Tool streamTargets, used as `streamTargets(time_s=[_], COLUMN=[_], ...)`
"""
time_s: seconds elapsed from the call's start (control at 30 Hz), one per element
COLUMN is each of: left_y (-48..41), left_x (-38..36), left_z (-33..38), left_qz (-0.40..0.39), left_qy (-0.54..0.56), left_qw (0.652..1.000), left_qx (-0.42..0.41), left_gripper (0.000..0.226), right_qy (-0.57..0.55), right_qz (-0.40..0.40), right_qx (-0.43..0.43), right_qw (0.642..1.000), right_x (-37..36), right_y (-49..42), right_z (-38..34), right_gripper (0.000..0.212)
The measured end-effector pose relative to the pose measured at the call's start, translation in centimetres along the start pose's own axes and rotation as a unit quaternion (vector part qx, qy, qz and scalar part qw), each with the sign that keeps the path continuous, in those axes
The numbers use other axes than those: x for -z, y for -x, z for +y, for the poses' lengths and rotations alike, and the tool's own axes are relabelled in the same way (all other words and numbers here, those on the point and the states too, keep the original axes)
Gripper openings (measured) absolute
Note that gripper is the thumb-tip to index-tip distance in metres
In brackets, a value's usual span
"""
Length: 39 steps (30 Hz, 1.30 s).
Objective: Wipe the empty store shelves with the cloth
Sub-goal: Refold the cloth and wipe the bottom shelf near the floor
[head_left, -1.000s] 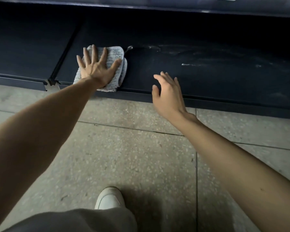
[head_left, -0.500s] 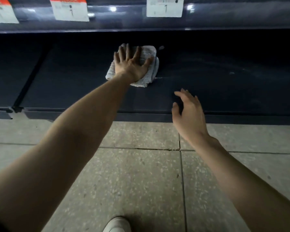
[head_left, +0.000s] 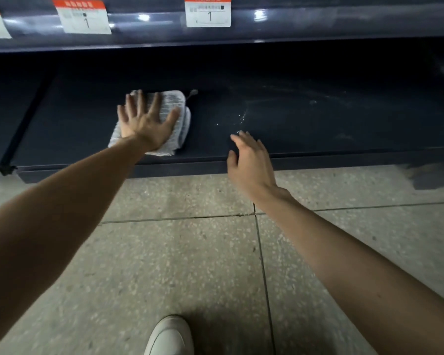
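Cloth, grey ribbed folded rag [head_left: 176,116], lies mid-depth on dark blue metal bottom shelf [head_left: 318,129], left of centre. Right hand [head_left: 251,163] hovers at front edge, fingers loosely curled, empty. Left hand [head_left: 145,124] presses cloth flat, fingers spread. Risk: dusty streaks toward the right end get missed; cloth bunches under uneven pressure.

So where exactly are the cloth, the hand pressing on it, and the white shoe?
cloth [head_left: 174,106]: head view, bare top-right part beside the fingers.
left hand [head_left: 146,124]: head view, back of the hand, flat on the cloth.
white shoe [head_left: 170,336]: head view, toe.

Cloth [head_left: 173,119] on shelf [head_left: 318,119], under left hand [head_left: 146,124]
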<state>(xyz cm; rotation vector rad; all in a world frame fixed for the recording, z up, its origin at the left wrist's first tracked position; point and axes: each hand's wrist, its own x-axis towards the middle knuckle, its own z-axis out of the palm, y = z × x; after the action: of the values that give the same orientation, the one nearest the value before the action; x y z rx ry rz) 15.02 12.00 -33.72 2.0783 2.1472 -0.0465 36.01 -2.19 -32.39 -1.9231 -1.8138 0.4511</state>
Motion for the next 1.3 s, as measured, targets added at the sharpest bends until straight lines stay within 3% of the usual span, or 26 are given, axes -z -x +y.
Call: streamTargets(time_s=[0.2,0.37,0.6,0.73,0.9,1.07,1.3], left_y=[-2.3,-5.7,-5.7,-3.0,-1.4,-0.1,0.6], left_x=[0.5,0.2,-0.6,-1.2,-1.1,-0.7,-0.6], left_z=[1.2,8.3,21.3,26.2,22.6,14.5,8.2], left_qz=[-0.008,0.003,-0.006,-0.018,-0.014,0.007,0.009], left_qy=[0.008,0.013,0.017,0.020,0.014,0.011,0.013], left_qw=[0.999,1.000,0.995,0.987,0.992,0.999,0.997], left_qx=[0.033,-0.017,-0.098,-0.157,-0.125,-0.033,0.071], left_gripper=[0.087,0.085,0.081,0.082,0.083,0.084,0.083], right_qy=[-0.009,-0.013,0.136,0.215,0.231,0.233,0.230], right_qz=[0.012,0.005,-0.061,-0.084,-0.104,-0.119,-0.128], right_qx=[0.003,-0.029,0.019,-0.004,0.024,0.016,0.015], right_qw=[1.000,0.999,0.989,0.973,0.967,0.965,0.965], right_x=[2.1,5.1,7.0,7.6,7.0,7.0,7.6], right_y=[-0.7,-0.4,0.1,0.1,0.7,1.0,0.8], right_z=[1.1,4.6,9.5,10.8,11.9,12.1,12.3], right_gripper=[0.048,0.047,0.046,0.054,0.062,0.071,0.066])
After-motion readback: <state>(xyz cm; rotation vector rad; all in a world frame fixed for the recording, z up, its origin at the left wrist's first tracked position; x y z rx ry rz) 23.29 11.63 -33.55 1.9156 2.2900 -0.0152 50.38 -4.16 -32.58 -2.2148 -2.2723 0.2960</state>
